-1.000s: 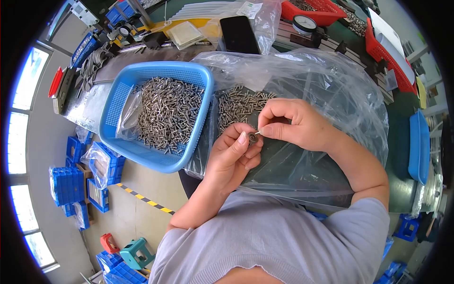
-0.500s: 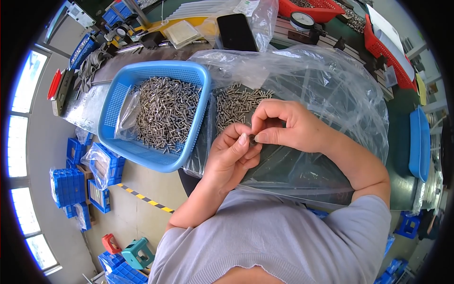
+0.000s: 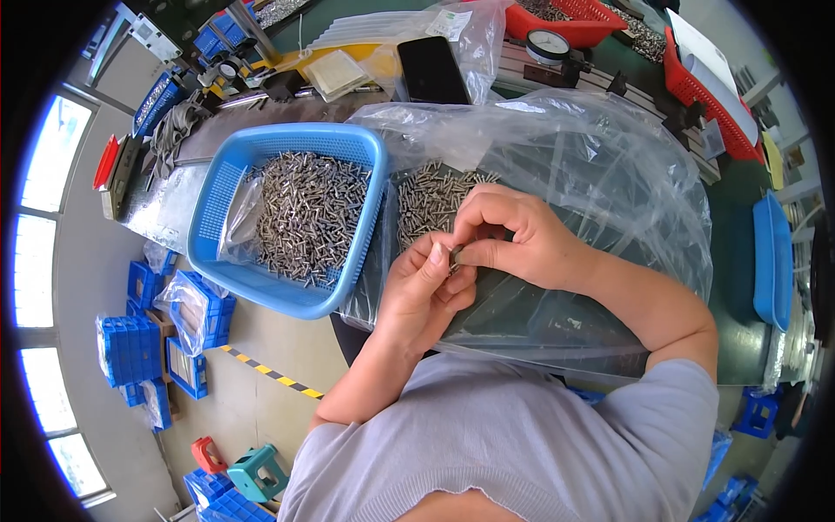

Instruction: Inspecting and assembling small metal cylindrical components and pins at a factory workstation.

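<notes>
Both my hands meet over a green worktop, at the near edge of a loose pile of small metal pins (image 3: 432, 196). My left hand (image 3: 424, 285) is closed, its thumb and fingers pinching a small dark metal part (image 3: 454, 256). From the right, my right hand (image 3: 520, 239) pinches the same part between thumb and forefinger. The fingertips mostly cover it, so its exact shape is hard to see. To the left stands a blue plastic basket (image 3: 202, 228) holding a large heap of similar pins (image 3: 313, 213) and a clear plastic bag (image 3: 242, 222).
Clear plastic sheeting (image 3: 609, 165) spreads over the worktop. Behind lie a black phone (image 3: 432, 70), a dial gauge (image 3: 547, 46) and red baskets (image 3: 570, 33). A blue tray (image 3: 771, 261) sits at the right edge. Blue crates (image 3: 130, 348) are stacked on the floor at left.
My joined hands have shifted slightly left and the small part has turned a little between the fingertips. The whole view has moved slightly; basket and pile look the same.
</notes>
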A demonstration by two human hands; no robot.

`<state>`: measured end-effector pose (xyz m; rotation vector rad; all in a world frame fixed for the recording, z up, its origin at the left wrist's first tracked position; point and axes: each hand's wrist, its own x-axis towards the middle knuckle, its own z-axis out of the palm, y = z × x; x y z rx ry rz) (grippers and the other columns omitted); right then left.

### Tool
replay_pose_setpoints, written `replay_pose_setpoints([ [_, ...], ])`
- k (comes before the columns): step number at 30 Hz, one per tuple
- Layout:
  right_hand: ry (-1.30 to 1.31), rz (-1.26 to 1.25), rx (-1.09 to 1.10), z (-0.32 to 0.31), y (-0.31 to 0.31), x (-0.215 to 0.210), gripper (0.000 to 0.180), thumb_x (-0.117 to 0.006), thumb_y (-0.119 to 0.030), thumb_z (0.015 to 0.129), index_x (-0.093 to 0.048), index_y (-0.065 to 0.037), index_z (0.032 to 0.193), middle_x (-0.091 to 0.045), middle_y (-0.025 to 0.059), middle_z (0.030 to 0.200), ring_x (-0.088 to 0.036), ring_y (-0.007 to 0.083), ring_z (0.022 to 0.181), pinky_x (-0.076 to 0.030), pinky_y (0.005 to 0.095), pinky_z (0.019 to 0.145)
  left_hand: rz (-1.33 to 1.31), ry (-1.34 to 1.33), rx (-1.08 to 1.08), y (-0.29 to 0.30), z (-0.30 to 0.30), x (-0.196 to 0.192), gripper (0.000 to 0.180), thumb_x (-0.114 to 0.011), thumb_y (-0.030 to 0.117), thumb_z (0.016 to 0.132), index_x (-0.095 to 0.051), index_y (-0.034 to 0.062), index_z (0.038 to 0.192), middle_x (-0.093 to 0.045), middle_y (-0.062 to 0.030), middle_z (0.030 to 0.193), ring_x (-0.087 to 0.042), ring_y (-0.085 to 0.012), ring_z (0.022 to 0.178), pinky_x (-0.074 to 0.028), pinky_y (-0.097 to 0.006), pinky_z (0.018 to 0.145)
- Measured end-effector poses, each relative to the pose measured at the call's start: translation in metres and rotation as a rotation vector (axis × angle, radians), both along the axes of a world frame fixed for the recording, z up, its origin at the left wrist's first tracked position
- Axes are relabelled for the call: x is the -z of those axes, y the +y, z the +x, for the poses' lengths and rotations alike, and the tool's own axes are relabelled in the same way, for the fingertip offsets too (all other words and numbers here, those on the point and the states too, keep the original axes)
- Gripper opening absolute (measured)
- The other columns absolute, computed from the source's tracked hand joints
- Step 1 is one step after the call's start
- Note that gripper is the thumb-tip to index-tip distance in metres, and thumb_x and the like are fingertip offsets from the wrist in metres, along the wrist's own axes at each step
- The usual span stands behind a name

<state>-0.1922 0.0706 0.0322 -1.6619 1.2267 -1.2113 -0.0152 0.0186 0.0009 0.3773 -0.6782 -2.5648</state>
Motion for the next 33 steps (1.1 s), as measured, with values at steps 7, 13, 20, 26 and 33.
replay_pose_setpoints([
  [7, 0.064, -0.119, 0.04, -0.002, 0.002, -0.004, 0.009, -0.069, -0.005, 0.079, -0.061, -0.005, 0.083, -0.056, 0.0011, 0.085, -0.052, 0.0109, 0.076, -0.042, 0.0246, 0.066, -0.012, -0.009, -0.066, 0.002, -0.001, 0.002, 0.018, -0.057, 0.021, 0.093, -0.056, 0.0059, 0.103, -0.052, -0.0014, 0.083, -0.042, -0.0094, 0.067, -0.033, -0.023, 0.055],
  [13, 0.202, -0.073, 0.308, -0.022, -0.009, -0.007, 0.007, -0.066, -0.005, 0.082, -0.061, -0.003, 0.086, -0.057, 0.0038, 0.08, -0.054, 0.0145, 0.066, -0.044, 0.0261, 0.062, -0.025, 0.029, -0.068, -0.001, 0.0, 0.003, 0.023, -0.053, 0.018, 0.095, -0.054, 0.0027, 0.111, -0.053, -0.0083, 0.095, -0.042, -0.0103, 0.071, -0.035, -0.022, 0.057],
  [20, 0.709, -0.03, 0.231, -0.036, -0.007, -0.003, 0.013, -0.067, -0.007, 0.075, -0.061, -0.004, 0.086, -0.057, 0.009, 0.083, -0.058, 0.0255, 0.077, -0.047, 0.0348, 0.066, -0.019, 0.078, -0.07, -0.001, 0.001, 0.004, 0.026, -0.047, 0.018, 0.097, -0.051, 0.0004, 0.116, -0.048, -0.0109, 0.1, -0.04, -0.0109, 0.073, -0.036, -0.021, 0.059],
  [26, 0.739, -0.159, 0.291, -0.027, -0.011, 0.009, 0.016, -0.071, -0.012, 0.07, -0.061, -0.008, 0.082, -0.057, 0.0076, 0.083, -0.058, 0.029, 0.083, -0.048, 0.0402, 0.071, -0.002, 0.073, -0.067, -0.001, 0.001, 0.003, 0.026, -0.046, 0.018, 0.097, -0.05, 0.0004, 0.116, -0.048, -0.0112, 0.1, -0.04, -0.0113, 0.073, -0.037, -0.022, 0.059],
  [33, 0.706, -0.166, 0.177, -0.025, -0.009, 0.008, 0.019, -0.071, -0.01, 0.069, -0.06, -0.006, 0.084, -0.056, 0.0085, 0.083, -0.057, 0.0289, 0.082, -0.047, 0.0393, 0.069, -0.019, 0.059, -0.071, -0.001, 0.001, 0.004, 0.026, -0.047, 0.019, 0.097, -0.051, 0.0004, 0.115, -0.048, -0.0111, 0.099, -0.04, -0.0112, 0.073, -0.036, -0.022, 0.058],
])
